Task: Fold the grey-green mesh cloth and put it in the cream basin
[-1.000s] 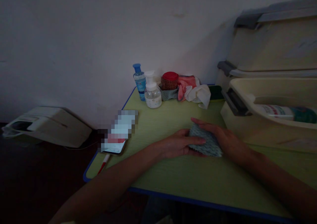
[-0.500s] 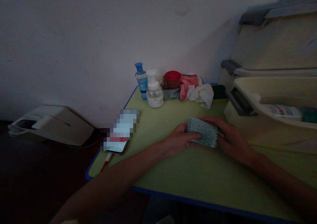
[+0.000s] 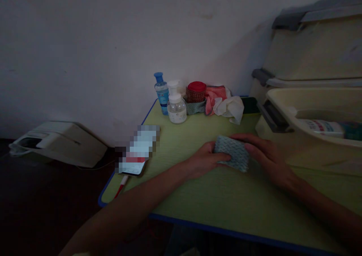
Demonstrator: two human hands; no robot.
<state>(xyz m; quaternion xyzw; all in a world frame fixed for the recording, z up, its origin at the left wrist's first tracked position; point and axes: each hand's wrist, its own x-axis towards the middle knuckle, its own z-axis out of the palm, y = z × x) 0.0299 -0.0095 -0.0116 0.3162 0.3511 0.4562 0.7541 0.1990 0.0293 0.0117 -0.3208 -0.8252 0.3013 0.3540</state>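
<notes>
A folded grey-blue cloth (image 3: 232,152) with a woven-looking pattern is held a little above the green tabletop. My left hand (image 3: 207,160) grips its left side, thumb lying across the top and fingers hidden underneath. At the right edge of the cloth is my right hand (image 3: 264,156), its thumb on the upper right corner and its fingers behind the far edge. Both hands are closed on the folded cloth.
The table (image 3: 181,195) has a blue edge. A phone (image 3: 138,150) with a cable lies left. Along the back stand a blue bottle (image 3: 162,95), a pump bottle (image 3: 177,111), a red-lidded container (image 3: 196,91) and crumpled cloths (image 3: 230,107). A storage bin (image 3: 311,150) stands right.
My right thumb has come up from below the cloth's right side onto its upper right corner. The cloth has tilted slightly; my left hand has barely moved.
</notes>
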